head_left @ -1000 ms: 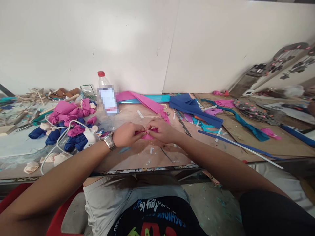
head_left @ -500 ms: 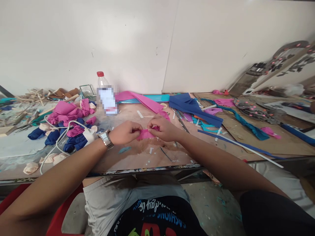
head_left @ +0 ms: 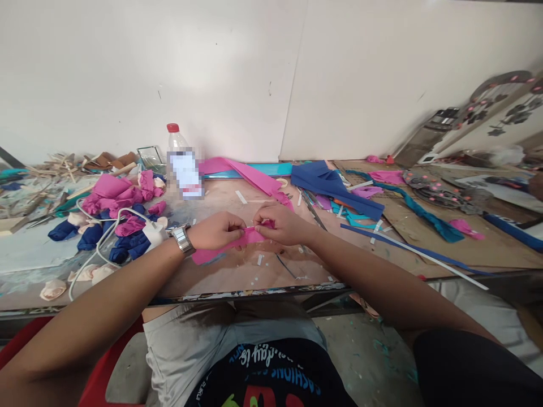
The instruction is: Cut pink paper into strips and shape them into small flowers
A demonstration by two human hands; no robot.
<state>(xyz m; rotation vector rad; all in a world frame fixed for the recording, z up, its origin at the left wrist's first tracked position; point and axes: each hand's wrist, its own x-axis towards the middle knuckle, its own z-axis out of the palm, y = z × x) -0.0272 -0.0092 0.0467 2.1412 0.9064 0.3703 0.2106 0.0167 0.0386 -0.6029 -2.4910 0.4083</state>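
A bright pink crepe-paper strip (head_left: 231,247) is pinched between both my hands over the middle of the table. My left hand (head_left: 218,229), with a metal watch at its wrist, grips it between thumb and bent forefinger. Just to the right, my right hand (head_left: 282,223) pinches the same strip with its thumb and curled fingers. One length of the strip trails down and left beneath my left hand. Behind the hands lies a longer pink strip (head_left: 254,178), running back toward the wall.
On the left are pink and blue crepe-paper flowers (head_left: 112,192), a white cable (head_left: 99,251) and wooden sticks (head_left: 59,167). A red-capped bottle (head_left: 173,133) stands behind a pixelated phone (head_left: 184,172). Folded blue paper (head_left: 339,189) and a white strip (head_left: 432,257) lie on the right.
A length of pink strip now hangs out to the lower left under my left hand; before, only a short piece showed between the hands. Both hands stay nearly in place.
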